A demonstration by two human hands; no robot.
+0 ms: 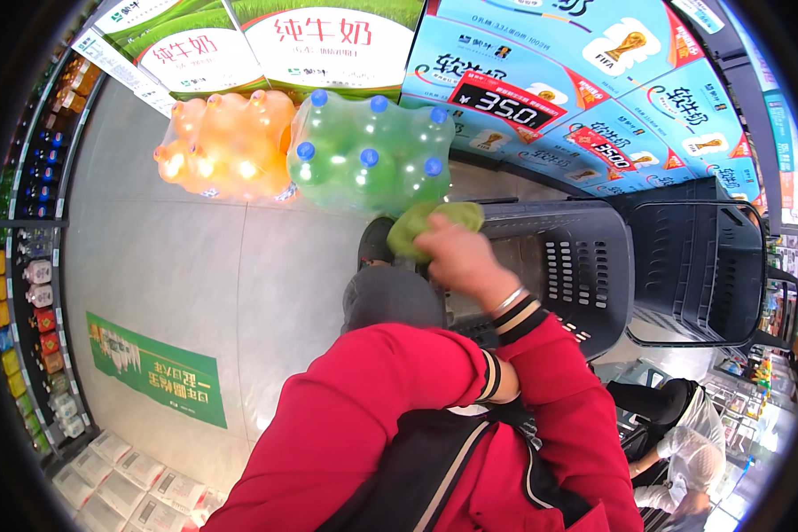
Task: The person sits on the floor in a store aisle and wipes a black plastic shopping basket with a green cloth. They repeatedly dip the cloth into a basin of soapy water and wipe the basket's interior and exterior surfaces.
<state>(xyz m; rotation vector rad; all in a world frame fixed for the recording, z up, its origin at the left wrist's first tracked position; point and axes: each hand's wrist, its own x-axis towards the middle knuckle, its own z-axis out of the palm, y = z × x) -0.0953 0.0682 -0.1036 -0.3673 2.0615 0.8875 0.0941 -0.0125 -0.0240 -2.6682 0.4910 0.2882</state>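
Note:
My right hand [462,256], blurred, grips a green cloth [439,223] over the left rim of a dark grey plastic shopping basket [622,266]. My left arm crosses beneath the right forearm. Only the left wrist shows there, and the left hand itself is hidden. Just beyond the cloth stands a shrink-wrapped pack of green bottles with blue caps [372,156]. Against its left side is a shrink-wrapped pack of orange drink bottles [229,146]. My dark shoe [376,243] and bent knee [389,296] are left of the basket.
Milk cartons [332,43] and blue milk boxes [499,73] are stacked behind the bottles. Another black basket [698,266] stands to the right. A person in a white top [695,439] is at lower right. Drink shelves [40,173] line the left, with wrapped cartons [130,485] below.

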